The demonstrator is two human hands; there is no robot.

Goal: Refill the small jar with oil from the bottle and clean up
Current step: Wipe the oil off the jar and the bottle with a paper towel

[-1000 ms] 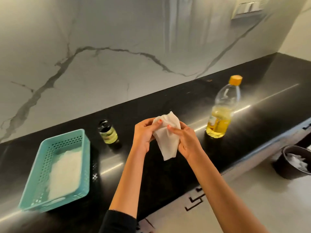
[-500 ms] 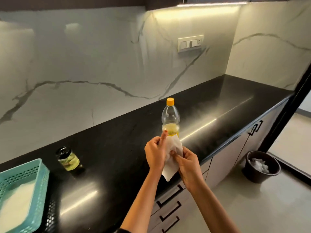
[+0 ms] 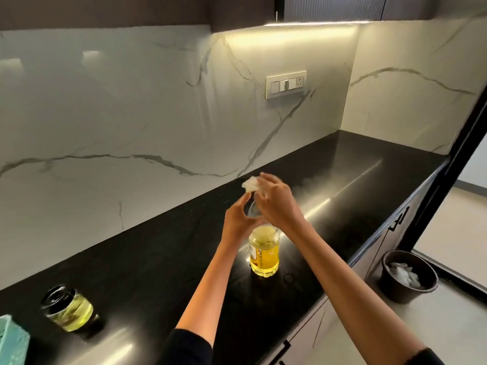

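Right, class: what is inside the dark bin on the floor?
Crumpled white paper lies inside the bin. Whatever sits beneath the paper, and the bin's bottom, cannot be seen, since the paper and the near wall cover them.

The bottle's [image 3: 264, 254] neck and cap are hidden behind the right hand [image 3: 276, 204] and the blurred white tissue [image 3: 250, 184] bunched in its fingers, so the cap cannot be seen. At seven o'clock the frame's left edge cuts the teal basket [image 3: 11, 338] down to one corner, while the label on the bottle is too small to read. At four o'clock, the white wad inside the dark bin [image 3: 407, 279] is too indistinct to identify.
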